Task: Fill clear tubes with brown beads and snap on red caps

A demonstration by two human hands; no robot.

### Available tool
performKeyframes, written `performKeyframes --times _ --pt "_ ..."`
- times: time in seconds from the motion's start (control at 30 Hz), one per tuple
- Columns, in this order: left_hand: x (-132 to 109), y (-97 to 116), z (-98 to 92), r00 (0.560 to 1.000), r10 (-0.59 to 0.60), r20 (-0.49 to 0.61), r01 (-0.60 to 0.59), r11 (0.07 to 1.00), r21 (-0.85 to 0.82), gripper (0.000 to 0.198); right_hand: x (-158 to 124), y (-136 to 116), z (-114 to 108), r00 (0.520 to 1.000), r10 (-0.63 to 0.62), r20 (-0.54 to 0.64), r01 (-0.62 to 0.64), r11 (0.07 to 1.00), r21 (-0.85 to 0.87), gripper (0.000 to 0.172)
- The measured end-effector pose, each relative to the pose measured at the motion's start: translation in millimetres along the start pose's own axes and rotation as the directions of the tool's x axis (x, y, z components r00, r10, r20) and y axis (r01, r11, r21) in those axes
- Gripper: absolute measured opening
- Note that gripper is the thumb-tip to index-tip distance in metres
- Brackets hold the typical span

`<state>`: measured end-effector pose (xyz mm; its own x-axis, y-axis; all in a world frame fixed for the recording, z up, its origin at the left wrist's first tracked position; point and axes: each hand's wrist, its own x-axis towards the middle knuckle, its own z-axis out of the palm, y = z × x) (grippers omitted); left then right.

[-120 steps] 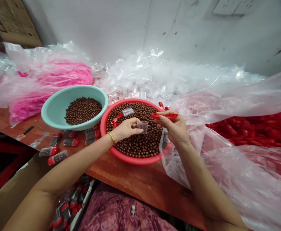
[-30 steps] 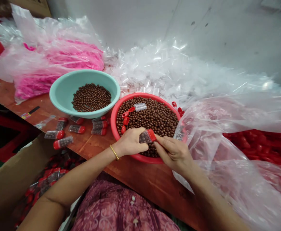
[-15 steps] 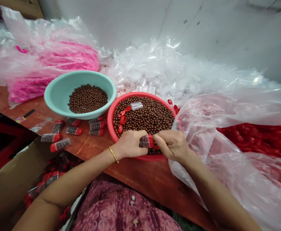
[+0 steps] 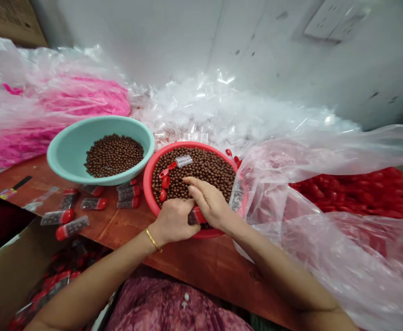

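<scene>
My left hand [image 4: 175, 220], a gold bangle on its wrist, is closed around a small clear tube with a red cap [image 4: 196, 216]. Most of the tube is hidden in the fingers. Against the cap end rests my right hand [image 4: 210, 202], its fingers stretched out over the left one. Both hands are above the near rim of a red basin [image 4: 147, 184] full of small brown balls [image 4: 208, 170]. On those balls lie an empty clear tube [image 4: 184, 160] and several loose red caps [image 4: 166, 182].
A turquoise basin [image 4: 63, 138] with fewer brown balls stands left. Filled red-capped tubes [image 4: 94, 203] lie before it, above a carton [image 4: 18, 262] of more. Clear tubes [image 4: 222, 110] are heaped behind. Bags of pink pieces [image 4: 84, 96] and red caps [image 4: 360, 191] flank the basins.
My right hand has gone from pinching at the cap to lying extended across it, further left. The left hand still grips the tube. The camera view has shifted slightly.
</scene>
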<state>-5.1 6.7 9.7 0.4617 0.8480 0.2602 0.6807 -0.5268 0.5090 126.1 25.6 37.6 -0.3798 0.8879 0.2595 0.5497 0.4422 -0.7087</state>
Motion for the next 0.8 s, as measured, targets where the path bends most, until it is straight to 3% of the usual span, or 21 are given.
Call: performKeyframes --times 0.13,0.2,0.27,0.3,0.37,0.43,0.5,0.53,0.6,0.7,0.8 --pt "-25.8 -5.9 -13.3 0.96 -0.16 -0.231 0.139 0.985 -0.104 0.014 18.4 -11.2 -11.0 0.996 -0.072 -0.043 0.067 0.991 -0.117 0.043" --pt "-60.9 -24.7 -24.8 0.905 -0.297 -0.304 0.282 0.955 -0.093 0.022 29.6 -2.4 -25.1 0.996 -0.054 -0.064 0.041 0.981 -0.189 0.039" --pt "-112.5 -56.0 -35.5 0.826 -0.436 -0.356 0.468 0.884 0.004 0.026 39.2 15.8 -44.6 0.997 0.005 -0.074 -0.028 0.948 -0.317 0.03" --pt "-142.5 -74.8 -39.5 0.785 -0.513 -0.347 0.565 0.823 0.061 0.027 43.1 27.2 -55.4 0.997 0.046 -0.068 -0.069 0.918 -0.391 0.027" --pt "-202.2 -112.4 -44.1 0.736 -0.645 -0.205 0.676 0.717 0.168 0.026 50.0 50.6 -76.7 0.985 0.153 -0.074 -0.168 0.819 -0.549 0.028" --pt "-245.3 -141.3 -46.8 0.73 -0.676 -0.099 0.677 0.694 0.245 0.028 57.2 71.4 -95.2 0.967 0.237 -0.09 -0.235 0.706 -0.668 0.031" --pt "-255.2 -152.0 -53.3 0.757 -0.65 -0.068 0.642 0.72 0.265 0.033 66.2 88.3 -110.2 0.953 0.289 -0.094 -0.258 0.605 -0.753 0.034" --pt "-245.3 -149.2 -59.5 0.78 -0.621 -0.077 0.617 0.743 0.261 0.036 71.4 95.8 -116.5 0.945 0.317 -0.087 -0.259 0.555 -0.79 0.036" --pt "-198.2 -128.8 -77.6 0.834 -0.536 -0.127 0.55 0.8 0.239 0.037 82.1 110.2 -127.2 0.922 0.38 -0.074 -0.261 0.467 -0.845 0.036" --pt "-84.6 -82.6 -106.8 0.923 -0.34 -0.179 0.372 0.908 0.191 0.036 95.0 132.5 -138.7 0.877 0.474 -0.077 -0.29 0.394 -0.872 0.034" --pt "40.9 -58.6 -115.5 0.976 -0.21 -0.058 0.214 0.974 0.069 0.039 103.1 153.4 -144.1 0.825 0.556 -0.102 -0.343 0.349 -0.872 0.043"
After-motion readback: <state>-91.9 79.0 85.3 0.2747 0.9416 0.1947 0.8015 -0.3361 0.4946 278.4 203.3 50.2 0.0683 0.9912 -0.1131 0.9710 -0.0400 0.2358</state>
